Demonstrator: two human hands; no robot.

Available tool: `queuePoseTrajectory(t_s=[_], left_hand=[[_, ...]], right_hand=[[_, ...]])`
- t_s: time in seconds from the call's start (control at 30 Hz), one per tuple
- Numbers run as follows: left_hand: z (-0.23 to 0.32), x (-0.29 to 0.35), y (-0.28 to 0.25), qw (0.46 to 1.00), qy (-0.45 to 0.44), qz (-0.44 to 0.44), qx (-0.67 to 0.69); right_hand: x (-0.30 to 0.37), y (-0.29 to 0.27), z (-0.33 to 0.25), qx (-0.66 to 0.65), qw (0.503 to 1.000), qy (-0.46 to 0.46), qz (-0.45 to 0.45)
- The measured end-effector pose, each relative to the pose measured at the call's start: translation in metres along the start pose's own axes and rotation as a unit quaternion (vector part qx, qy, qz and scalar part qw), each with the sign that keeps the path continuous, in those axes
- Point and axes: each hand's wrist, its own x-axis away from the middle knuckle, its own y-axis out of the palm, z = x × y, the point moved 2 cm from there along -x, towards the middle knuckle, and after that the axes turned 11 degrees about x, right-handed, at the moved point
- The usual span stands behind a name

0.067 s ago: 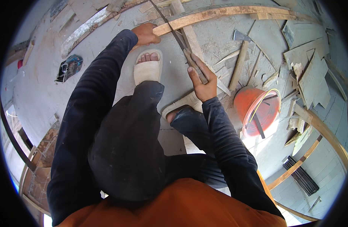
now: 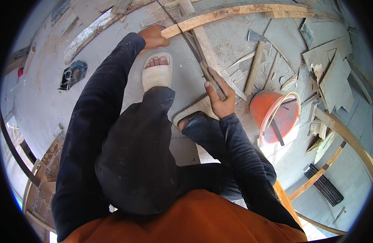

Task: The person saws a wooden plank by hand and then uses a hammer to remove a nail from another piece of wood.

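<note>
Woodworking area (hatchet (image 2: pixel 256 60), scrap boards (image 2: pixel 337 84))

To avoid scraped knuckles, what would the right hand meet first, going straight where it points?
Beyond its long dark metal saw, the right hand would probably meet the long light-brown wooden beam first; depth is unclear.

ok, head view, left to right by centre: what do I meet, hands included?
Dark bundle → left hand → right hand → hatchet → orange-red bucket → black slatted object. Left out: wooden strip and handsaw, which overlap others.

Navy sleeves (image 2: pixel 98 97), orange top (image 2: pixel 194 216), cream sandals (image 2: pixel 157 77)
</note>
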Motion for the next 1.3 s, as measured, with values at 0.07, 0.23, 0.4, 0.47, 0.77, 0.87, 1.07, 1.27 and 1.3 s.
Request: queuePoseTrajectory(t_s=[0.07,0.23,0.4,0.47,0.77,0.87,1.07,1.27,1.3], left_hand=[[-0.008,0.001,-0.008,1.0,-0.007,0.029,-0.005],[0.005,0.012,-0.009,0.999,-0.008,0.032,-0.022],[0.002,-0.019,-0.019,0.999,0.022,0.021,-0.036],[-0.003,-0.006,-0.007,1.0,-0.001,0.007,-0.013],[-0.002,-0.003,-0.01,0.999,0.01,0.044,-0.025],[0.006,-0.014,-0.015,1.0,0.006,0.005,-0.004],[-0.014,0.002,-0.01,0.998,-0.003,0.05,0.027],[0.006,-0.001,-0.012,1.0,-0.01,0.015,0.006],[0.011,-0.004,-0.01,1.0,-0.008,0.004,0.005]], right_hand=[[0.075,-0.034,0.028,0.033,0.999,-0.031,0.016],[0.078,-0.038,0.024,0.079,0.995,-0.059,-0.021],[-0.058,0.024,0.0,-0.008,0.998,-0.061,0.027],[-0.019,0.014,-0.013,-0.009,1.0,-0.002,0.015],[0.014,-0.011,0.003,0.011,1.0,-0.006,-0.01],[-0.051,0.012,-0.006,-0.009,0.998,-0.054,0.006],[0.095,-0.058,0.005,0.039,0.999,0.01,-0.006],[0.003,-0.008,0.001,0.029,0.999,0.021,-0.035],[-0.035,0.011,0.006,0.024,0.999,-0.023,0.001]])
